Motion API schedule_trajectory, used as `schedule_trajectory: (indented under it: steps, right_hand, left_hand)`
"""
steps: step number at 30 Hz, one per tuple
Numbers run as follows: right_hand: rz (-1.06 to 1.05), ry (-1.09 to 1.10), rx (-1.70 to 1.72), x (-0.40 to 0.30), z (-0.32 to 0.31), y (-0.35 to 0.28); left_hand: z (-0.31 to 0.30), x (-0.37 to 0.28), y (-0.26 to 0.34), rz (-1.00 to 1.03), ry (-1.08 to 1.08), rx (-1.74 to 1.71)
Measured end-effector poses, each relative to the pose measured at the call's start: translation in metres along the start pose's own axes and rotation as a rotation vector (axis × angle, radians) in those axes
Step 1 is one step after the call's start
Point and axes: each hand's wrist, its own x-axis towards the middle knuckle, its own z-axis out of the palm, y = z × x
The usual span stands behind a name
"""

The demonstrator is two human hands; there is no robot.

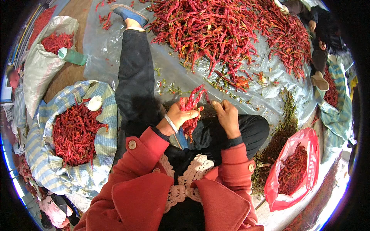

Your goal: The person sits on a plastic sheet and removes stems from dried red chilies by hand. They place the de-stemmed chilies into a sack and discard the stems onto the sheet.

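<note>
My left hand, with a silver bangle at the wrist, is closed around a bunch of dried red chili peppers. Their tips point up and down out of the fist. Just to the right, my right hand has thumb and forefinger pinched together beside a chili tip or stem of that bunch; whether it grips it is too small to tell. Both hands are above my lap, in front of a large heap of dried red chilies on clear plastic sheeting.
A blue-striped woven sack of chilies stands at left, a white sack and a green bottle beyond it. At right are a pile of stems and a red plastic bag with chilies. Another person sits at upper right.
</note>
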Motion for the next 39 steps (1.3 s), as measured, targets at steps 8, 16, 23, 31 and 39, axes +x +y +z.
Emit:
schedule_trajectory:
  steps: [8, 16, 23, 31, 39]
  right_hand:
    - [-0.545, -0.143, 0.096, -0.023, -0.008, -0.033]
    - [-0.426, -0.004, -0.089, -0.036, 0.010, -0.030]
    - [0.329, -0.082, 0.845, -0.040, 0.038, -0.030]
    - [0.106, 0.004, 0.404, -0.034, -0.002, 0.006]
    - [-0.552, 0.085, 0.097, -0.035, -0.005, -0.037]
  left_hand:
    - [0.004, 0.001, 0.004, 0.044, -0.001, 0.338]
    - [0.012, 0.000, -0.004, 0.115, 0.124, 0.746]
    - [-0.004, -0.001, -0.006, 0.190, 0.027, 0.554]
    - [-0.002, -0.007, 0.005, -0.003, -0.190, -0.259]
    - [0.002, -0.007, 0.006, -0.069, -0.210, -0.246]
